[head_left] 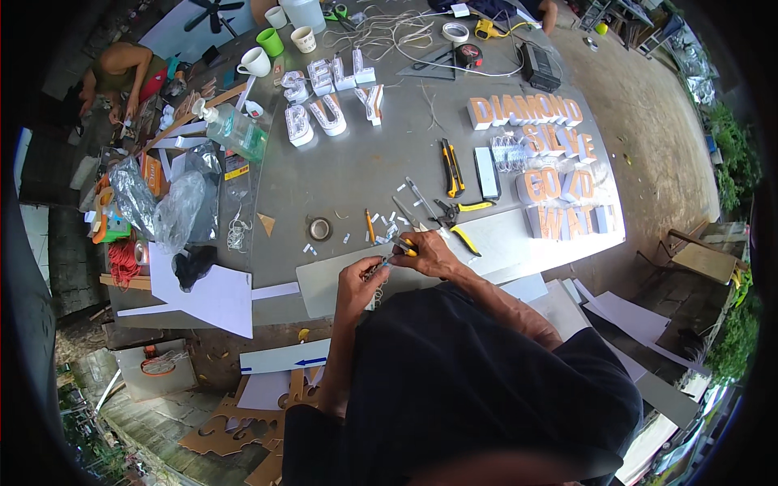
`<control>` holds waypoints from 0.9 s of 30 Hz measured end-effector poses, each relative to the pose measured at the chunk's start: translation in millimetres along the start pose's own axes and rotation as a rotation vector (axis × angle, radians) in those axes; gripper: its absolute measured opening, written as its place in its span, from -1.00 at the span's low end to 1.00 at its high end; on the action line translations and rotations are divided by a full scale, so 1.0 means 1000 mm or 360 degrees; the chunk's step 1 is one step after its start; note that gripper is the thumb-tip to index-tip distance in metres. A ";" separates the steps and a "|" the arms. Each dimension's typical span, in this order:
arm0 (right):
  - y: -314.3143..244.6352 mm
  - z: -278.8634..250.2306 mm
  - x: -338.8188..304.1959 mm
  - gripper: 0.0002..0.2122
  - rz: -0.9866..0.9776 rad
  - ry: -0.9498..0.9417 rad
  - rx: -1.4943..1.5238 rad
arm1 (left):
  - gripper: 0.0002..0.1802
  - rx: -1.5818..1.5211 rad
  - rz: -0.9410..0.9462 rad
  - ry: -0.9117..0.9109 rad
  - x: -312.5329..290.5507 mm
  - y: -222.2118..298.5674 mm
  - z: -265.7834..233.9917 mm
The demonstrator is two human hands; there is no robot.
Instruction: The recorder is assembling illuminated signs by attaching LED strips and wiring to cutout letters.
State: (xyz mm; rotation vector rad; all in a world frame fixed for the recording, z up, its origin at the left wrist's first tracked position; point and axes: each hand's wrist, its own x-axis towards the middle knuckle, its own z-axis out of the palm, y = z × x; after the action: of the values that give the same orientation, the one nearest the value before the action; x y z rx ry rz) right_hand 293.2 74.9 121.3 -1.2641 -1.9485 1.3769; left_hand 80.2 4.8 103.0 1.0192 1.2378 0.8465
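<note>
Close to the table's near edge, my two hands meet just in front of my chest. My left hand [361,283] pinches a thin string of small pale pieces [379,295], part of which dangles below the fingers. Fingers of my right hand [431,255] wrap round a yellow-and-black hand tool [405,246], its tip close to the left fingertips; its exact kind is hard to make out. Small white-and-blue snippets [391,220] lie scattered beyond the hands, near a pencil [369,227]. Yellow-handled pliers [463,236] rest right of my right hand.
Beyond lie a utility knife [451,168], a sharpening stone [486,172] and a tape roll [319,229]. Box letters stand at the back [332,115] and right [559,185]. A soap bottle [235,134] and plastic bags [180,209] crowd the left. Another person [123,71] sits far left.
</note>
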 end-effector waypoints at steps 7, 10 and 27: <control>0.020 0.015 0.009 -0.70 0.0399 -0.0290 0.0296 | -0.72 0.0173 -0.0109 -0.0223 0.009 -0.026 -0.023; 0.032 0.025 0.014 -0.71 0.0541 -0.0359 0.0327 | -0.73 0.0110 -0.0111 -0.0171 0.009 -0.043 -0.026; 0.073 0.060 0.028 -0.59 0.0232 -0.0114 -0.0302 | -0.67 0.0955 -0.0147 0.0241 0.023 -0.061 -0.016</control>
State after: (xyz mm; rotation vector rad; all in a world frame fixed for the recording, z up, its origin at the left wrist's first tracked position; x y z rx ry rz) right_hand 264.3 75.5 27.1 -1.4892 -2.1138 1.3472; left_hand 66.2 8.0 37.4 1.3740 1.7097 0.4888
